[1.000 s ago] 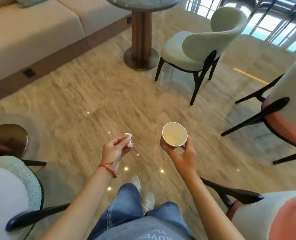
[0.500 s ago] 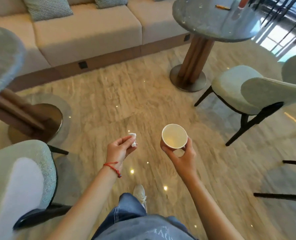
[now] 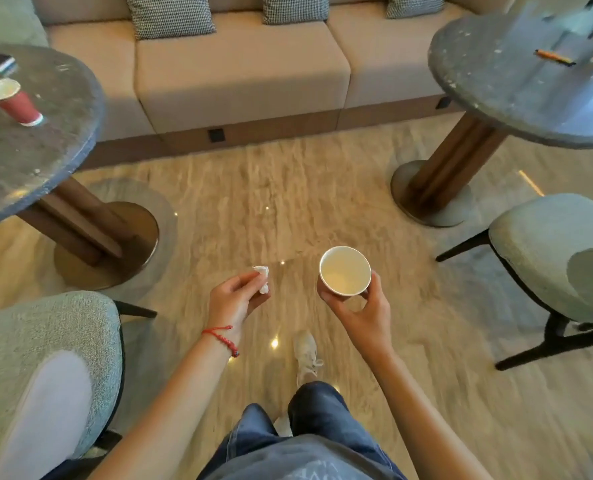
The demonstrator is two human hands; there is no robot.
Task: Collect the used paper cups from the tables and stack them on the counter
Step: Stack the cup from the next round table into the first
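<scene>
R hand (image 3: 360,315) holds paper cup (image 3: 344,270), L hand (image 3: 234,299) pinches tissue wad (image 3: 262,279)

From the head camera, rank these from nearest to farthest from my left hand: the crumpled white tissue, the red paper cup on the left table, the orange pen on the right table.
1. Crumpled white tissue: pinched in the left hand itself.
2. Red paper cup: upright on the round grey stone left table, up and left.
3. Orange pen: lying on the round grey right table, far upper right.

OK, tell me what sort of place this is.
Probably a café or hotel lounge: a long beige sofa with cushions, round stone-topped pedestal tables flanked by upholstered chairs, and a used red paper cup left on one table.
</scene>
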